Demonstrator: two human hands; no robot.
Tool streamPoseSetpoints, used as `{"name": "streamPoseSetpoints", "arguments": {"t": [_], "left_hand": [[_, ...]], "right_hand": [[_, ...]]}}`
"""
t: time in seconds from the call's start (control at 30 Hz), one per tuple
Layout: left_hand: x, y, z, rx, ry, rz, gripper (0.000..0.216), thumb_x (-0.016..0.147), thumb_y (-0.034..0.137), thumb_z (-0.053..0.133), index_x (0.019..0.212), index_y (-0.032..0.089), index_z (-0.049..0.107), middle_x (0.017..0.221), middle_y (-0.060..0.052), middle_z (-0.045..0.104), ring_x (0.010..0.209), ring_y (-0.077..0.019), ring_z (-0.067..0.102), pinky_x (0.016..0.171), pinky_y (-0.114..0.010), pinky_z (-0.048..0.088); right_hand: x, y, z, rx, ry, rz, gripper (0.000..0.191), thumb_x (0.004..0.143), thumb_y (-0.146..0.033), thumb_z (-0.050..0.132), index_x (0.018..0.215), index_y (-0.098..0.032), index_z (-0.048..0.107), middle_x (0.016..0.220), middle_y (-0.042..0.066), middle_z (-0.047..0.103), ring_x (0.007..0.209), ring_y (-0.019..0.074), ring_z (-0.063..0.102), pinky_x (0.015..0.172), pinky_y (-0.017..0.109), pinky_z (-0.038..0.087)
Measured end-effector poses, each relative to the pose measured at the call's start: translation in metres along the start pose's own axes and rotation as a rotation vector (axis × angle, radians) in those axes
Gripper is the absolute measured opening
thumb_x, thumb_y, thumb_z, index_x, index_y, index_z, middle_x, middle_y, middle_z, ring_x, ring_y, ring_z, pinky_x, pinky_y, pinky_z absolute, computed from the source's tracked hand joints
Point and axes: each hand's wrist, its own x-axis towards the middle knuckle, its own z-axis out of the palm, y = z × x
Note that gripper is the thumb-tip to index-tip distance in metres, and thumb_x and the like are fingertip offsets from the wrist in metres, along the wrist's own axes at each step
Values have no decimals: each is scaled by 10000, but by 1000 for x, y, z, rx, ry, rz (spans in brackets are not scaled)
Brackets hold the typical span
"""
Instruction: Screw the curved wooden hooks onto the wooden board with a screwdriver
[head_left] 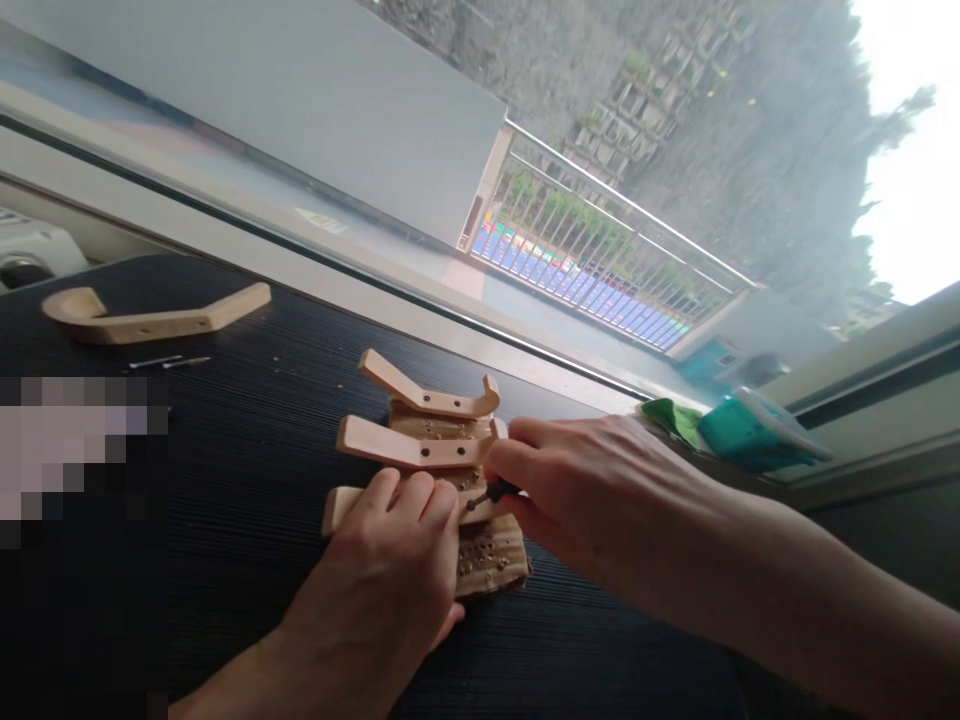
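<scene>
My left hand point(401, 555) is closed round a wooden wall hook point(341, 508), pressing it onto a brown cardboard-like block point(491, 570) pitted with small holes. In my right hand point(559, 475) is a dark screwdriver point(495, 491), mostly covered by the fingers. Its tip meets the held hook at a dark screw spot just right of my left fingers. Behind lie a second wooden hook point(382, 440) and a third wooden hook point(439, 395), both on the block and each showing two dark screw heads. My right fingers cover the curled end of the second.
On the black table point(225, 470) at the left lie a loose wooden hook point(150, 325) and two thin metal pieces point(169, 362). A window frame point(300, 270) runs along the far edge. A teal container point(757, 430) and green cloth point(671, 420) are at the right.
</scene>
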Motion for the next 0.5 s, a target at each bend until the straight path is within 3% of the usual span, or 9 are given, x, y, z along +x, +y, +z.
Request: {"name": "streamPoseSetpoints", "arguments": {"t": [0.1, 0.23, 0.4, 0.5], "left_hand": [[0, -1, 3, -10, 37, 4, 375, 624, 364, 776, 927, 165, 678, 878, -85, 617, 794, -253, 537, 729, -397, 419], [-1, -3, 6, 19, 62, 62, 358, 627, 361, 767, 908, 154, 690, 871, -86, 629, 787, -256, 532, 739, -404, 411], [-2, -2, 8, 48, 96, 68, 365, 626, 363, 760, 911, 143, 700, 850, -87, 632, 772, -261, 525, 724, -409, 410], [-3, -1, 8, 34, 116, 69, 368, 621, 341, 762, 930, 152, 699, 866, -82, 637, 789, -260, 530, 745, -407, 416]], "right_hand": [[-5, 5, 5, 47, 4, -95, 135, 872, -92, 479, 822, -186, 563, 742, -19, 580, 600, 108, 496, 552, 260, 273], [-6, 8, 12, -7, 49, -98, 121, 891, -102, 481, 897, -187, 568, 773, -12, 583, 650, 119, 518, 599, 264, 290], [0, 7, 14, -113, 35, 55, 200, 929, -219, 454, 783, -179, 584, 592, 2, 548, 534, 133, 519, 508, 281, 205], [2, 6, 11, -132, 45, 174, 188, 912, -281, 473, 819, -174, 597, 575, 8, 571, 510, 138, 528, 504, 275, 201]]}}
